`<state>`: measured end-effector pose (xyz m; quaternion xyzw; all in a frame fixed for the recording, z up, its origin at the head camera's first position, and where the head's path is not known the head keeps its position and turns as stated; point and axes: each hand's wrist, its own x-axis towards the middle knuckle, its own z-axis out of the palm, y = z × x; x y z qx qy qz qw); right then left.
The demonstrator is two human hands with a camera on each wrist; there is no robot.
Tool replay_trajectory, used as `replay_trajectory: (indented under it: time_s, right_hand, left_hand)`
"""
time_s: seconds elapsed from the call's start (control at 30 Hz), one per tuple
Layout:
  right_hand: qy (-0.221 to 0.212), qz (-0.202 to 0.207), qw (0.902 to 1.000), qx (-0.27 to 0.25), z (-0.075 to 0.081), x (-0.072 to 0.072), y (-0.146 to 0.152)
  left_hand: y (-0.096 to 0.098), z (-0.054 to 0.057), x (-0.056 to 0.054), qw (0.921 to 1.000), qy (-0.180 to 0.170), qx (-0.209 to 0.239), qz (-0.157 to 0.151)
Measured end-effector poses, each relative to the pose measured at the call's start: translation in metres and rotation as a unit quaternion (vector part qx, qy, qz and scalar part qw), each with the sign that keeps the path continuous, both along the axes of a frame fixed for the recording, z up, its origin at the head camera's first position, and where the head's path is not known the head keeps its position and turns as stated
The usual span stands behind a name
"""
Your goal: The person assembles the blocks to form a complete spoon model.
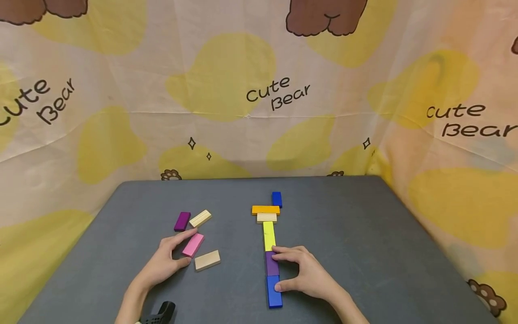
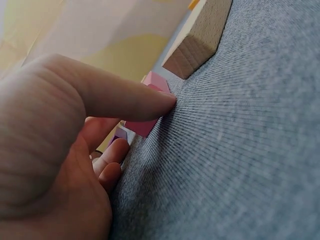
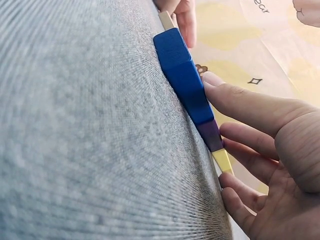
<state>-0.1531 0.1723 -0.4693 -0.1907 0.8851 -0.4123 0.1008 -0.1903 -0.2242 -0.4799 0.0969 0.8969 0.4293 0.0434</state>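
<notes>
black object [image 1: 159, 314]: partly in view at the near left of the desk [image 1: 344, 234].
near blue block [image 1: 274, 298]: lengthways, at the near end of a straight row right of centre.
right hand [image 1: 307, 274]: on the row's right side, its digits apart; the thumb rests against the near blue block, the fingers farther along.
purple block [image 1: 271, 266]: next in line, end to end with the near blue block, fingertips at its right side.
near pale block [image 1: 207, 261]: flat and slanted, just right of the left hand [image 1: 162, 263].
left hand: at the left, thumb and forefinger apart at opposite ends of the pink block [image 1: 193, 245]; whether they clamp it, the views cannot tell.
pink block: on the desk, slanted, between that thumb and forefinger.
yellow block [image 1: 269, 236]: lengthways, on the purple block's far side.
dark purple block [image 1: 182, 222]: far left, beyond the left hand.
far pale block [image 1: 200, 219]: slanted, just right of the dark purple block.
grooved pale block [image 1: 266, 218]: crosswise at the yellow block's far end.
orange block [image 1: 265, 210]: crosswise, just beyond the grooved pale block.
far blue block [image 1: 277, 199]: lengthways, beyond the orange block's right end.
cloth backdrop [image 1: 226, 81]: behind the desk, yellow patches and "cute bear" lettering.
</notes>
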Motion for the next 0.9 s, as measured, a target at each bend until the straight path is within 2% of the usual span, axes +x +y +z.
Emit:
replay_trajectory:
  time_s: [0.33,0.8,0.9]
  right_hand:
    - [-0.001,0.001,1.0000,-0.002,0.0021,0.0005,-0.0009]
    - [-0.003,0.001,1.0000,0.001,0.0027,0.0012,-0.0013]
    - [-0.001,0.002,1.0000,-0.001,0.0022,0.0012,-0.0012]
  left_hand:
    - [-0.0007,-0.0005,0.0000,0.9999,0.010,0.013,-0.003]
    - [-0.0031,-0.0026,-0.0001,0.9992,0.018,0.034,0.008]
    - [-0.0029,-0.0022,-0.0009,0.9995,0.012,0.026,0.015]
